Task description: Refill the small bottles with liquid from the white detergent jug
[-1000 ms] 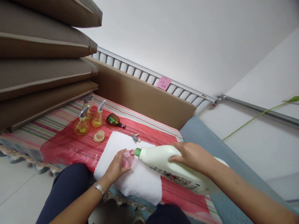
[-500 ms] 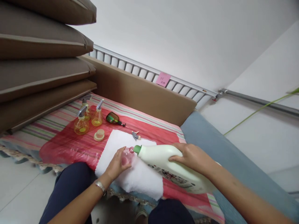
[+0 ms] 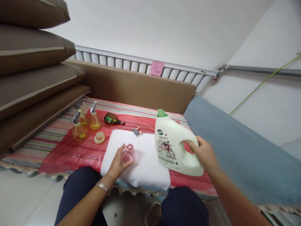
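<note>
My left hand [image 3: 118, 162] is curling around a rounded, open-necked, see-through pink bottle [image 3: 128, 154] over a white scallop-edged cloth [image 3: 147, 163], while my right hand [image 3: 205, 153] is clasping the loop handle [image 3: 188, 136] of a smooth, pale-green plastic jug [image 3: 176, 147] by the cloth's right edge.

Left hand [image 3: 118, 164], right hand [image 3: 205, 153] curled
</note>
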Motion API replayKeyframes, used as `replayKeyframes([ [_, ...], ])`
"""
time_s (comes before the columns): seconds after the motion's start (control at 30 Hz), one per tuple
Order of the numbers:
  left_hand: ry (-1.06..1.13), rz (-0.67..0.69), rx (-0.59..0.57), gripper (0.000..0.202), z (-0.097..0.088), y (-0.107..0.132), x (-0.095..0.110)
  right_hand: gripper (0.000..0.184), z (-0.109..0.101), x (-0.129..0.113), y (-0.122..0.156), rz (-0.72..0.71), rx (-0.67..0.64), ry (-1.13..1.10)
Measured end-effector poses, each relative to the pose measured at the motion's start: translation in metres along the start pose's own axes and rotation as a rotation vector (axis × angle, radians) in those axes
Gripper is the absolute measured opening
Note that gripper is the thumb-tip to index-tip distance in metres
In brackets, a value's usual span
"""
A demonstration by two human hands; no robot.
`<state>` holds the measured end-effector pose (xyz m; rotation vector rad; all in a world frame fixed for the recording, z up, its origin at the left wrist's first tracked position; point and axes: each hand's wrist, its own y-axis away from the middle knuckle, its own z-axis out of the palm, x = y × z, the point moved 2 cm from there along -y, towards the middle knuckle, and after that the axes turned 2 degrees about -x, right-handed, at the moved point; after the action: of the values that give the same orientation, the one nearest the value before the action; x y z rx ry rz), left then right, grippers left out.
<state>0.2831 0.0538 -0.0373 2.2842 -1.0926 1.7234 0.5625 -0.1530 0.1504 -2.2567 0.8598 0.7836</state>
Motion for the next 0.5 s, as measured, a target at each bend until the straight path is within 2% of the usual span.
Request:
replayKeyframes([
  [0.1, 0.035, -0.035, 0.001, 0.084, -0.003, -0.001, -0.001, 0.034, 0.019, 0.021, 0.003, 0.105, 0.178, -0.183],
  [0.27, 0.075, -0.088, -0.023, 0.082, -0.006, 0.0, -0.005, 0.038, 0.062, 0.047, -0.007, 0.232, 0.365, -0.318],
  [0.4, 0.04, -0.114, -0.044, 0.081, -0.008, 0.002, -0.003, 0.044, 0.095, 0.065, -0.02, 0.296, 0.44, -0.377],
  [0.5, 0.003, -0.149, -0.047, 0.079, -0.009, 0.003, 0.0, 0.047, 0.111, 0.077, -0.025, 0.33, 0.462, -0.415],
])
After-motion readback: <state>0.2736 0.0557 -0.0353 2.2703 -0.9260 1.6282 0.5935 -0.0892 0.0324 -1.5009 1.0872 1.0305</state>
